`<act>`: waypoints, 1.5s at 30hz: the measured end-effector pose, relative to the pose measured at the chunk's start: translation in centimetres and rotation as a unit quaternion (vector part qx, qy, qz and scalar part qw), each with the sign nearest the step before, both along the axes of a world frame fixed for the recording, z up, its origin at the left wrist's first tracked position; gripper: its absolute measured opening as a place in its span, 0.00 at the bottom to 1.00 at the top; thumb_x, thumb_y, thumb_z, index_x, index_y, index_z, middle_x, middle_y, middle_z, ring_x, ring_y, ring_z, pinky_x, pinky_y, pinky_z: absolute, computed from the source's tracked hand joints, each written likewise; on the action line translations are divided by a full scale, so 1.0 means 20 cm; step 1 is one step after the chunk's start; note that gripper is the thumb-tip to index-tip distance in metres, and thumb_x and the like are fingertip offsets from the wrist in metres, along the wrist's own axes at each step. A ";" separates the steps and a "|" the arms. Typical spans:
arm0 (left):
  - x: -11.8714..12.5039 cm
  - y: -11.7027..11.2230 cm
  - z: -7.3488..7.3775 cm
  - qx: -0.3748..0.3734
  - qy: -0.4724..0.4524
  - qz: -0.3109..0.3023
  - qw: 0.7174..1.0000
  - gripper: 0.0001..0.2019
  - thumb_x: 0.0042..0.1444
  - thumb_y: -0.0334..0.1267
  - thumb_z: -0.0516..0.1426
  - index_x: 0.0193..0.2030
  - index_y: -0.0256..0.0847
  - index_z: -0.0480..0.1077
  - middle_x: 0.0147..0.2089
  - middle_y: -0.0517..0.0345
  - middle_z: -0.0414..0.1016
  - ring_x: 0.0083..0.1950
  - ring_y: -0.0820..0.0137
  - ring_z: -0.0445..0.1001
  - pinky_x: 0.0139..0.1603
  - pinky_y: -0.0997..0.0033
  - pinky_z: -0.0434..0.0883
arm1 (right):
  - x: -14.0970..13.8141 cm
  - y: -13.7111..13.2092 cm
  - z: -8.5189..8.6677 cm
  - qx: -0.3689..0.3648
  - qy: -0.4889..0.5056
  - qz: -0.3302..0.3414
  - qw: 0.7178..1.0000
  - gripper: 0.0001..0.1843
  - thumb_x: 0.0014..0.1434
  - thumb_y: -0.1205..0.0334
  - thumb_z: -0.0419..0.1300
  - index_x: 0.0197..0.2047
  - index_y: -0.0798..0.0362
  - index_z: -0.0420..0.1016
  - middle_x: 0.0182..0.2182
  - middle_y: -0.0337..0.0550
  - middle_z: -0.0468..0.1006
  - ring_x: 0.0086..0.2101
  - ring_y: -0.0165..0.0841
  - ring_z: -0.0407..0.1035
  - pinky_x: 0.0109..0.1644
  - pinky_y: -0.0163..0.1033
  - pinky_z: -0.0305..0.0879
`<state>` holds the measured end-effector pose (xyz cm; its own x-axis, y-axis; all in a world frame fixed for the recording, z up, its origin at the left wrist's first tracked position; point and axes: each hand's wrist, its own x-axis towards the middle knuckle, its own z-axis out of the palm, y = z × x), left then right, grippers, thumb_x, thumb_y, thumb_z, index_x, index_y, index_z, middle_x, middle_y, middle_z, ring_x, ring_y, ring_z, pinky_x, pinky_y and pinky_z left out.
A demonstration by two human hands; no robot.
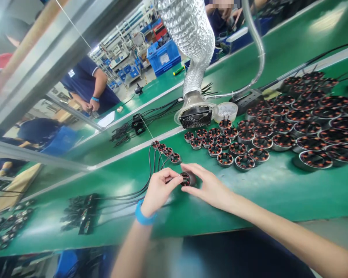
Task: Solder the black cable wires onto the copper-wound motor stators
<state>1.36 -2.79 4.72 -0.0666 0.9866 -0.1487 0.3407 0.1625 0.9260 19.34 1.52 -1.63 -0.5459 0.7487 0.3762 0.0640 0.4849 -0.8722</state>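
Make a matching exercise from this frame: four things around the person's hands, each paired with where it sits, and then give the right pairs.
Things:
1. blue wristband
2. small motor stator
3. black fan grille
4. rows of motor stators

Places:
A. at the lower end of the silver foil duct
B. spread across the green workbench
C. around the wrist of the left hand
D. between the left hand and the right hand

Pairs: 1-C; 2-D; 3-A; 4-B
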 end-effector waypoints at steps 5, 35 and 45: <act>-0.04 -0.04 -0.08 -0.074 -0.069 0.033 0.994 0.24 0.50 0.46 0.68 0.50 0.36 0.72 0.28 0.63 0.71 0.27 0.76 0.66 0.30 0.75 0.64 | 0.01 0.05 -0.09 0.005 -0.046 0.017 0.999 0.22 0.56 0.60 0.71 0.53 0.53 0.75 0.44 0.46 0.79 0.43 0.38 0.76 0.49 0.45 0.75; -0.03 0.11 -0.17 -0.219 -0.161 -0.175 0.946 0.23 0.42 0.48 0.72 0.36 0.34 0.73 0.25 0.63 0.70 0.21 0.83 0.59 0.22 0.79 0.50 | 0.21 0.06 0.06 -0.049 -0.166 0.096 0.980 0.16 0.59 0.54 0.68 0.48 0.52 0.77 0.40 0.43 0.75 0.39 0.36 0.70 0.43 0.39 0.64; 0.01 0.13 -0.19 -0.187 -0.136 -0.190 0.954 0.20 0.47 0.50 0.70 0.30 0.32 0.73 0.25 0.63 0.67 0.25 0.81 0.58 0.26 0.78 0.55 | 0.22 0.05 0.06 -0.085 -0.160 0.110 0.977 0.15 0.60 0.53 0.67 0.47 0.51 0.77 0.41 0.42 0.75 0.40 0.36 0.70 0.44 0.39 0.63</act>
